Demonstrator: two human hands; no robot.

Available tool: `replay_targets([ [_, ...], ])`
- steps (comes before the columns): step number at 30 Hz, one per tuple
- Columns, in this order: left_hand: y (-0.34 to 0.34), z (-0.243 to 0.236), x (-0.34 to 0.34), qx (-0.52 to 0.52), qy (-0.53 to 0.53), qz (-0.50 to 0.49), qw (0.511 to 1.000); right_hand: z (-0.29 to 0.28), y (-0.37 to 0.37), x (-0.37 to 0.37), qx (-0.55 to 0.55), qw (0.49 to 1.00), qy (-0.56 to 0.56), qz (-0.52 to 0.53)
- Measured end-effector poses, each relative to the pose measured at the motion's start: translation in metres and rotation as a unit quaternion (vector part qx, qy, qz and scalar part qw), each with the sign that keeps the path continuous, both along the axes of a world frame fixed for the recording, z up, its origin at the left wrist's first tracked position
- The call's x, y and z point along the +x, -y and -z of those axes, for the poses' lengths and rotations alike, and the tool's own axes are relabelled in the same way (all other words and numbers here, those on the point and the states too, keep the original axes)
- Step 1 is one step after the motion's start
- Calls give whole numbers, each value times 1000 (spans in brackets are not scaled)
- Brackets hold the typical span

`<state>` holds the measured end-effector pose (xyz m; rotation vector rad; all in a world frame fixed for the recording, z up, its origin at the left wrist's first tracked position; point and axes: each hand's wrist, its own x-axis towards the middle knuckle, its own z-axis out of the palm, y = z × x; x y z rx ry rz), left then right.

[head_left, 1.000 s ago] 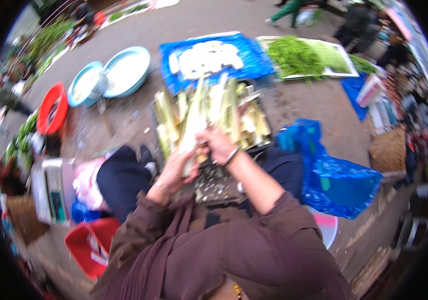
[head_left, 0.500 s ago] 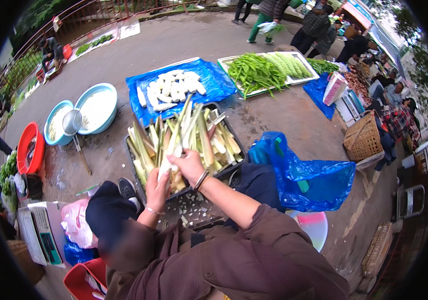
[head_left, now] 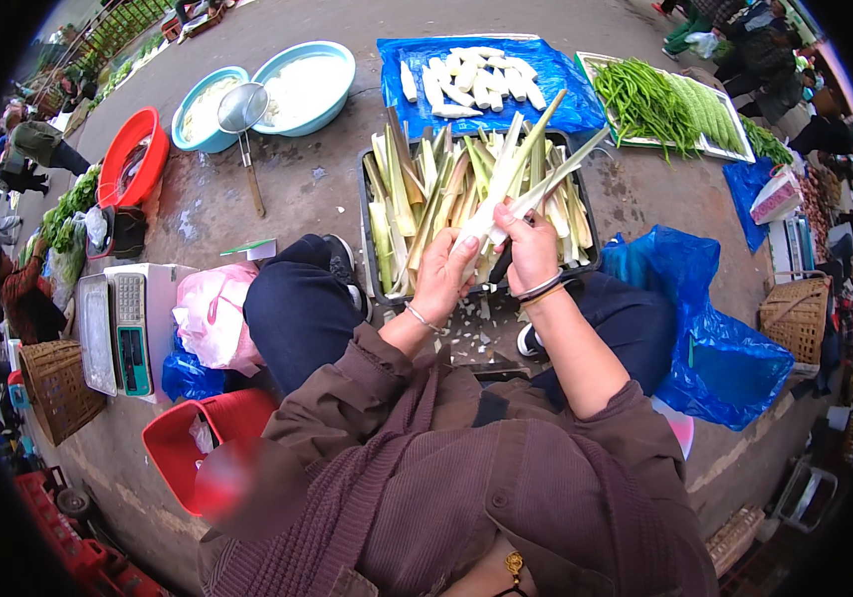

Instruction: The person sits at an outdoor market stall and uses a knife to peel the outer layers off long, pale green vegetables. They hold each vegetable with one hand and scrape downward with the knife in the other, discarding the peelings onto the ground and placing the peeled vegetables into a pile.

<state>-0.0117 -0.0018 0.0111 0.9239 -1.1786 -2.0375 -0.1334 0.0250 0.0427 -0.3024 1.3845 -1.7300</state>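
Observation:
My left hand [head_left: 443, 276] and my right hand [head_left: 530, 250] are both closed around one pale green stalk [head_left: 516, 186], holding it up over a dark crate [head_left: 371, 261] packed with several more stalks. The stalk's long husk leaves point away from me toward the upper right. Peeled white stalks [head_left: 466, 82] lie on a blue sheet [head_left: 552, 92] beyond the crate. Husk scraps litter the ground between my knees, just below my hands.
A scale [head_left: 126, 326], a pink bag [head_left: 212, 320] and a red bucket [head_left: 202, 436] sit at my left. Two light blue basins [head_left: 302, 89] with a strainer and a red basin [head_left: 131, 159] lie farther off. A blue plastic bag [head_left: 715, 338] and a basket [head_left: 796, 316] are at my right; green vegetables [head_left: 663, 104] lie beyond.
The view has swung, so crate and hands sit higher and further right. Both hands still grip the stalk, now raised with its husk leaves fanned out toward the upper right.

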Motion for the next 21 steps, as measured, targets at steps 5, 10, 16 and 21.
replay_targets([
  [5, -1, -2, 3, 54, -47, 3, 997, 1, 2, 5, 13, 1000, 11, 9],
  [10, 0, -4, 7, 157, -111, 24, 981, 3, 3, 6, 12, 996, 84, 5],
  [16, 1, -7, 10, 216, -161, 97, 958, 2, -3, 5, 21, 997, 71, 8],
  [21, 3, -7, 12, 288, -218, 129, 923, -2, -4, 3, -5, 997, 80, -23],
])
